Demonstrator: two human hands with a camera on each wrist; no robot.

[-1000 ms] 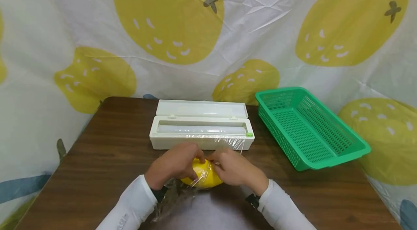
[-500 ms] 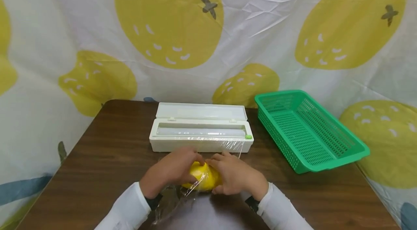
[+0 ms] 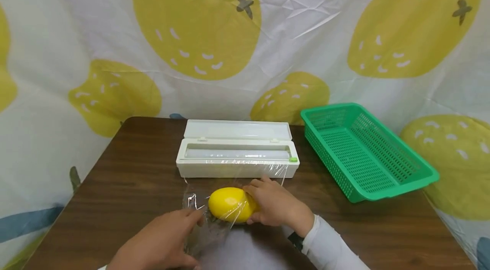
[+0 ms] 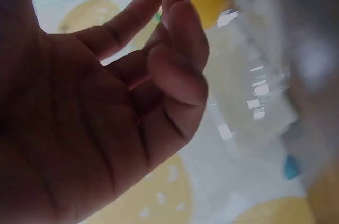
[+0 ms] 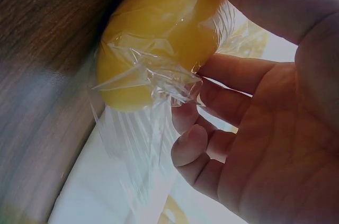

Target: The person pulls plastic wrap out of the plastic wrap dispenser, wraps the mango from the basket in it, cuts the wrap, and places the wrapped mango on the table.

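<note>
A smooth yellow oval fruit lies on the brown table in front of the white film box. Clear cling film covers part of it and bunches up at its end near my right fingers. My right hand holds the fruit's right end, the thumb on one side and fingers on the other. My left hand is off the fruit at lower left, beside a loose spread of film. In the left wrist view the fingers of the left hand bend loosely and hold nothing.
Behind the fruit, the white cling film box stands with its lid raised and its roll showing; film stretches from its front toward the fruit. A green plastic basket sits to the right. A lemon-print cloth hangs behind the table.
My left hand has let go of the fruit and drawn back to the lower left, uncovering the fruit's left side and the film there. The right hand stays at the right end.
</note>
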